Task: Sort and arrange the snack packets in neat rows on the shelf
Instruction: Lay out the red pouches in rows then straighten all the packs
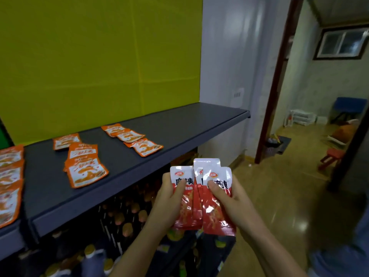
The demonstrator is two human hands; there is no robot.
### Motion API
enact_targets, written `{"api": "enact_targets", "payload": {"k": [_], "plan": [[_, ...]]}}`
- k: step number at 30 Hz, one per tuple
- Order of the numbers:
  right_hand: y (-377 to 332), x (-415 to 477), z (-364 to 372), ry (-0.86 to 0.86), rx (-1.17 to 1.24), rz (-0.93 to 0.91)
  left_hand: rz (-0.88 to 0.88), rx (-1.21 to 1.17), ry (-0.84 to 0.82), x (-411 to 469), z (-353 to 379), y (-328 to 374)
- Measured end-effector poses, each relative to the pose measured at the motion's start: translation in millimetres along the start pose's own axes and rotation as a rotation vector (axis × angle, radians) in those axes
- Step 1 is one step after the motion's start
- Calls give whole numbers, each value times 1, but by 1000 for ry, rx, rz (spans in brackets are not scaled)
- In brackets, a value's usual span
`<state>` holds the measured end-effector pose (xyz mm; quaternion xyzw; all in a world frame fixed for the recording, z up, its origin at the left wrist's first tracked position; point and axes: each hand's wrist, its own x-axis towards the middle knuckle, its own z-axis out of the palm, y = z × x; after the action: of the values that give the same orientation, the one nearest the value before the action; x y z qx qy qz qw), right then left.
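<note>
Back panel (89, 56): yellow-green, flat, upright at rear left.
Bottles (127, 222): dark, orange and yellow caps, packed in rows low at left.
Wall (229, 56): white, right of the panel, bearing a small socket (237, 94).
Door frame (273, 92): red-brown, opening on a further room.
Window (341, 43): dark-framed, high in that room.
Chair (350, 106): blue, by the far wall.
Stool (333, 154): red, on glossy tan floor (279, 196).

shelf (179, 124) carries three packet groups: left column (10, 182) at the left edge, middle column (81, 156) right of it, right column (131, 139) further right, nearer the back. held packets (207, 170) fan out before the shelf's front edge, between left hand (169, 198) and right hand (229, 198). bottles (123, 222) sit below the shelf.
</note>
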<state>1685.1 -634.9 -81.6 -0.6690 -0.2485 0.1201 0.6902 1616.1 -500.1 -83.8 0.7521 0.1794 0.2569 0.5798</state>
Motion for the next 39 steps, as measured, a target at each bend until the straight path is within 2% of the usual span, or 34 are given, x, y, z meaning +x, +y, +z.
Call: {"api": "enact_targets", "payload": {"k": [6, 11, 18, 21, 28, 31, 35, 39], "plan": [[-26, 74, 0, -95, 29, -88, 84, -113, 137, 58, 13, 27], [-32, 134, 15, -204, 36, -132, 93, -120, 277, 96, 14, 36], [-37, 212, 40, -545, 83, -129, 115, -103, 466, 138, 3, 39], [-39, 242, 52, -675, 50, -151, 92, -225, 559, 152, 0, 44], [-45, 295, 80, -708, -62, -328, 80, -116, 901, 178, -22, 54], [-47, 338, 90, -704, -13, -231, 30, -161, 1000, 175, -43, 63], [-40, 388, 111, -767, -88, -40, -98, -162, 1027, 166, -68, 68], [-14, 418, 142, -769, -232, -12, -184, -123, 1033, 165, -77, 64]]}}
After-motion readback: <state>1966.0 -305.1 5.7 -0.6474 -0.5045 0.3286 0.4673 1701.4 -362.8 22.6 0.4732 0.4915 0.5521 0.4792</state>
